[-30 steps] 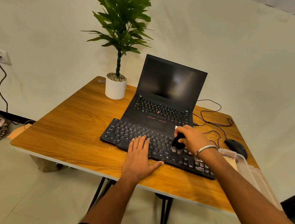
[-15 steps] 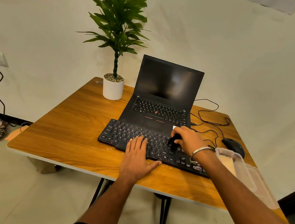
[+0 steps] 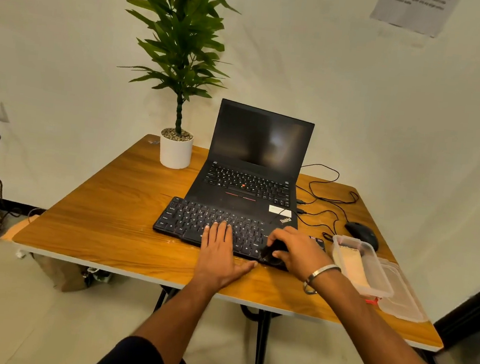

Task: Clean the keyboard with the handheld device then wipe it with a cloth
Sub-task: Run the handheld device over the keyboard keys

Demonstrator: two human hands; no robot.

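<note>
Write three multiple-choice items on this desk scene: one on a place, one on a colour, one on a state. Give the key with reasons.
1. Where does the potted plant stand?
A. left of the laptop
B. right of the mouse
C. on the floor

2. What colour is the plant's pot?
A. black
B. white
C. red

3. How is the left hand?
A. gripping a cloth
B. flat, fingers on the keyboard
C. raised off the table

Key: 1 A, the pot sits at the table's back beside the laptop's left edge. 2 B, its wall is plain white. 3 B, the fingers lie straight over the keys while the right hand holds the black device.
</note>
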